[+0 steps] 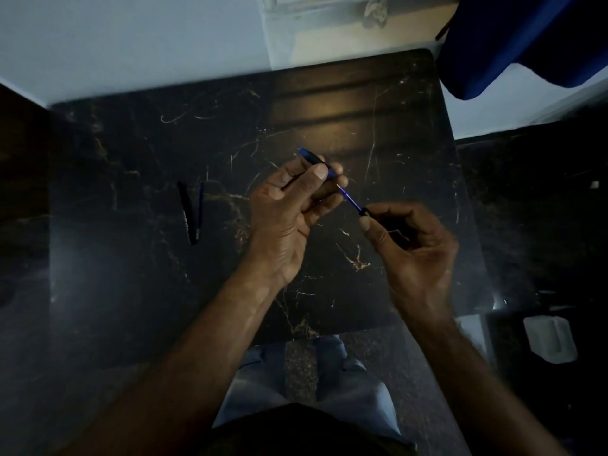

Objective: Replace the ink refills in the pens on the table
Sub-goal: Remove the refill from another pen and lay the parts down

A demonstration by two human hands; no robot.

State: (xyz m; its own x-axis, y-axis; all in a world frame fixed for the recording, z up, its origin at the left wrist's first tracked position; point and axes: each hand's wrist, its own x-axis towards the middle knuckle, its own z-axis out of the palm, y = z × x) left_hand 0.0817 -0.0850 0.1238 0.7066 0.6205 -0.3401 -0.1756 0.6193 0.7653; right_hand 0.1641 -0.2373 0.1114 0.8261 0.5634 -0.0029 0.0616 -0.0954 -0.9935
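Nearest the person, pale trousers (263, 373) show below the near edge of the desk (131, 291), a dark marble-patterned slab with rounded corners. Both forearms reach over that edge, and the stretch of desk under them is bare.

The right hand (411, 248) is raised above the desk, right of centre, its thumb and forefinger pinched on the dark end piece of a thin blue refill (350, 199); the other fingers curl in toward the palm. The refill runs up and to the left from that pinch into the blue pen barrel (314, 161), which the left hand (289, 212) grips between thumb and fingers. The barrel's far tip pokes out beyond the left thumb, pointing away and to the left. Both parts are in the air, not touching the surface, over the middle of the desk.

Off to the left, well apart from the hands, a black pen (186, 212) lies flat, and just beside it a second thin refill (199, 209), the two nearly parallel and meeting at their near ends. Open surface surrounds them, with room out to the left edge.

Past the hands the desk is clear to its far edge, where a dull glare sits on the marble. Beyond lies pale floor (131, 44), and blue cloth (526, 37) hangs over the far right corner. A whitish object (549, 340) sits off the right side; I cannot tell what it is.
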